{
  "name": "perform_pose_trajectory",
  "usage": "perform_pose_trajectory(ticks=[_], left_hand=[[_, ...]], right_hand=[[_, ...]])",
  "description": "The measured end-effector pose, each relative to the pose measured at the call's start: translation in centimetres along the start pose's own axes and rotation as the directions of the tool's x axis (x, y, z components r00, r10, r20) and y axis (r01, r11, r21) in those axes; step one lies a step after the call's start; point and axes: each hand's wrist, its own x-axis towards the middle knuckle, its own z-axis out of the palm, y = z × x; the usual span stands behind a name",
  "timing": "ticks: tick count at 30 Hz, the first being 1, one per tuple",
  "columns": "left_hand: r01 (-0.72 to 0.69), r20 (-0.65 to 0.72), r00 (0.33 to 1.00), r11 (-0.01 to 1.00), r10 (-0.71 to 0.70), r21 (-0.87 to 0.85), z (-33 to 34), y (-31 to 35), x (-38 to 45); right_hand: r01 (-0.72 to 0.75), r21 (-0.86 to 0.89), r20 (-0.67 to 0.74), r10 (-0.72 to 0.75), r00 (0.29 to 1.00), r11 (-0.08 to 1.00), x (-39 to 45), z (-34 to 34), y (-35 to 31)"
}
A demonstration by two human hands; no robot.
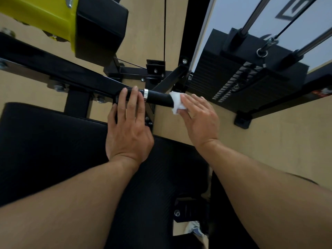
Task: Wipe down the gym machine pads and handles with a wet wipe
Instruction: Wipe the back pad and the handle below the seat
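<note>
A black handle grip (159, 98) with a silver ring juts to the right from the machine's black frame bar (59, 70). A crumpled white wet wipe (175, 101) is pressed over the grip's right end by the fingers of my right hand (199, 119). On the bar just left of the silver ring rests my left hand (128, 126), fingers laid over the top and thumb underneath. A black padded seat (45, 141) lies below both hands. Another black pad (100, 27) on a yellow arm hangs at the upper left.
A black weight stack (242, 76) with chrome guide rods and a cable stands at the right. Black frame beams and bolts cross the tan wooden floor (269, 141). A shoe (195, 229) shows at the bottom beside a black base part.
</note>
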Motion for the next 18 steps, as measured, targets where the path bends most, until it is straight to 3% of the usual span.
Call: perform_pose_trajectory(ticks=[3, 7, 13, 18], left_hand=[[-0.006, -0.011, 1.0, 1.0, 0.006, -0.002, 0.0, 0.0, -0.1], [-0.009, -0.008, 1.0, 1.0, 0.009, 0.007, 0.0, 0.0, -0.2], [-0.018, -0.036, 0.999, 1.0, 0.018, -0.005, 0.1, 0.0, -0.2], [-0.013, -0.013, 1.0, 1.0, 0.013, -0.004, 0.2, 0.0, -0.2]], right_hand=[[0.079, -0.048, 0.037, -0.077, 0.996, 0.996, 1.1, -0.8, -0.8], [0.26, 0.091, 0.067, -0.266, 0.962, 0.961, 2.8, 0.6, -4.7], [0.337, 0.152, 0.312, -0.368, 0.876, 0.929, 1.4, -1.0, -4.1], [0.287, 0.12, 0.295, -0.31, 0.904, 0.95, 3.3, -1.2, -4.9]])
